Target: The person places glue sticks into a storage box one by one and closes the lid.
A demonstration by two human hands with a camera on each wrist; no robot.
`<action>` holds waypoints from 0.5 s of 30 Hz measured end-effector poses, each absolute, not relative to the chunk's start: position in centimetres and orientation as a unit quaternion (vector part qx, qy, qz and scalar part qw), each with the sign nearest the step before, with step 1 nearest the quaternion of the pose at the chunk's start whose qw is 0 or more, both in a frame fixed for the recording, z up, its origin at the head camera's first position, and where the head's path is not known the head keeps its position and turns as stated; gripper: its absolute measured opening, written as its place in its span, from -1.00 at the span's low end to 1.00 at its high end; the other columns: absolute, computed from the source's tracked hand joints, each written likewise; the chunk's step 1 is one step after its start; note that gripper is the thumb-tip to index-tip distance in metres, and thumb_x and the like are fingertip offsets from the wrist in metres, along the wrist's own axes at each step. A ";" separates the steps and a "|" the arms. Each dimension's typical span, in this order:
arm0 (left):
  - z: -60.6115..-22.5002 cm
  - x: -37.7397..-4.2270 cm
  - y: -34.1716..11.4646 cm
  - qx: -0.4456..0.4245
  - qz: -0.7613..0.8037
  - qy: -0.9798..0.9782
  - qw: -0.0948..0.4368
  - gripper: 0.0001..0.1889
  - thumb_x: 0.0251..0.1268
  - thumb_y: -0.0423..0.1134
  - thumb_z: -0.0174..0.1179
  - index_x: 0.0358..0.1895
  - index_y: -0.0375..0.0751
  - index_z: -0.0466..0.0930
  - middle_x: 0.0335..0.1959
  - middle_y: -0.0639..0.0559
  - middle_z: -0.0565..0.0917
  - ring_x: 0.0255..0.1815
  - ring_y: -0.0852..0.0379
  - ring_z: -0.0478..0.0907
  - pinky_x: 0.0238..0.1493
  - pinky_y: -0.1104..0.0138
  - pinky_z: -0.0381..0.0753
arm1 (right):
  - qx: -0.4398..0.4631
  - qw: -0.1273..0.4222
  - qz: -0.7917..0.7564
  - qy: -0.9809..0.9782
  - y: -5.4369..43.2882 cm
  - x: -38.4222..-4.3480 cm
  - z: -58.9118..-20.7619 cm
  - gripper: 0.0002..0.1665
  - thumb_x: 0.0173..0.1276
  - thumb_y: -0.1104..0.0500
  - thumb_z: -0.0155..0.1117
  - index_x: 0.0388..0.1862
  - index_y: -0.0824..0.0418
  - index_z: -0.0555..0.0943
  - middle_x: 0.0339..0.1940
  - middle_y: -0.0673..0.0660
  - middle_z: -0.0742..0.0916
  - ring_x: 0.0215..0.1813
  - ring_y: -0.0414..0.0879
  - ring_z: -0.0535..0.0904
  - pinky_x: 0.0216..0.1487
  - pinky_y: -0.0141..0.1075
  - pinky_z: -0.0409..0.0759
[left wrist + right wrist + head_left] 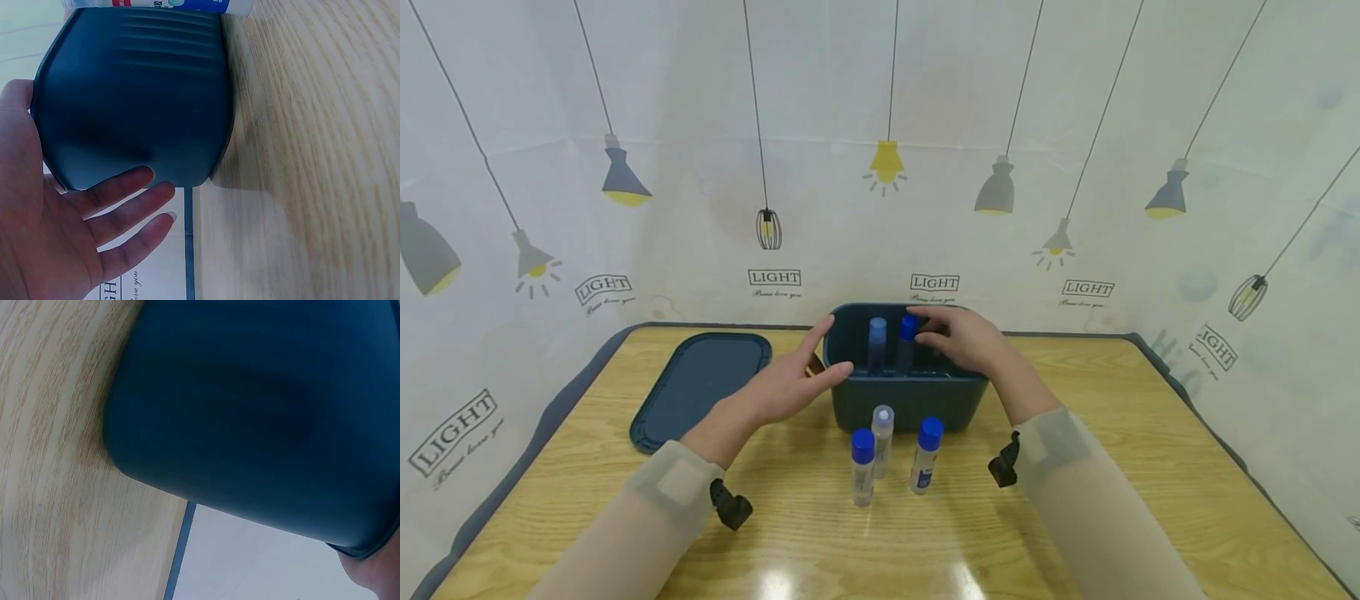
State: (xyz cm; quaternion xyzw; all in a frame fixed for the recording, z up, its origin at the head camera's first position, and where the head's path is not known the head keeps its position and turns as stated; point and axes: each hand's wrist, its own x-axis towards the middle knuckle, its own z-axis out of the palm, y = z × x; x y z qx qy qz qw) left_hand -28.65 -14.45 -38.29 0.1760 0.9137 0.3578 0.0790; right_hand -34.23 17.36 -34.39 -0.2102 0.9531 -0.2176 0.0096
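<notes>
A dark teal bin [910, 406] stands at the table's middle. Inside it are two upright glue bottles, one with a paler blue cap [877, 327] and one with a dark blue cap [909, 326]. My right hand [961, 337] reaches over the bin's right end and pinches the dark-capped bottle between thumb and forefinger; the right wrist view shows mostly the bin's outer wall [250, 425]. At the left end, my left hand [790, 379] rests by the rim with its fingers extended. In the left wrist view, that hand's fingers [128, 215] lie loosely along the outside.
In front of the bin stand two clear glue bottles with blue caps [862, 467] [927, 454] and one with a clear top [882, 440]. A flat dark lid [703, 385] lies on the left of the wooden table [797, 533]. Behind hangs a lamp-print cloth [835, 183].
</notes>
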 end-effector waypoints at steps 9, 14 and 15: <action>-38.0 -28.6 -14.6 0.176 0.362 0.912 0.082 0.04 0.51 0.60 0.01 0.82 0.49 -0.36 0.28 -0.15 0.69 0.16 -0.08 0.70 0.20 -0.09 0.68 | -0.202 -0.057 -0.292 0.933 17.6 -34.2 -34.2 -0.41 0.71 -0.02 0.31 0.63 -0.01 0.54 0.23 0.19 0.83 0.03 0.08 0.79 0.13 0.07 0.74; -38.2 -28.6 -14.5 0.180 0.362 0.911 0.080 0.03 0.52 0.58 0.02 0.83 0.47 -0.35 0.27 -0.15 0.70 0.15 -0.06 0.70 0.20 -0.08 0.68 | -0.194 -0.169 -0.363 0.896 18.0 -33.6 -34.1 -0.52 0.67 0.00 0.37 0.46 0.09 0.67 0.06 0.20 0.88 -0.05 0.11 0.77 0.05 0.01 0.72; -38.3 -28.6 -14.5 0.180 0.361 0.911 0.080 0.03 0.52 0.58 0.02 0.83 0.47 -0.35 0.27 -0.15 0.70 0.14 -0.06 0.70 0.19 -0.07 0.68 | -0.195 -0.185 -0.375 0.887 18.1 -33.4 -34.0 -0.53 0.66 0.00 0.38 0.44 0.11 0.68 0.04 0.21 0.88 -0.07 0.10 0.77 0.04 -0.01 0.72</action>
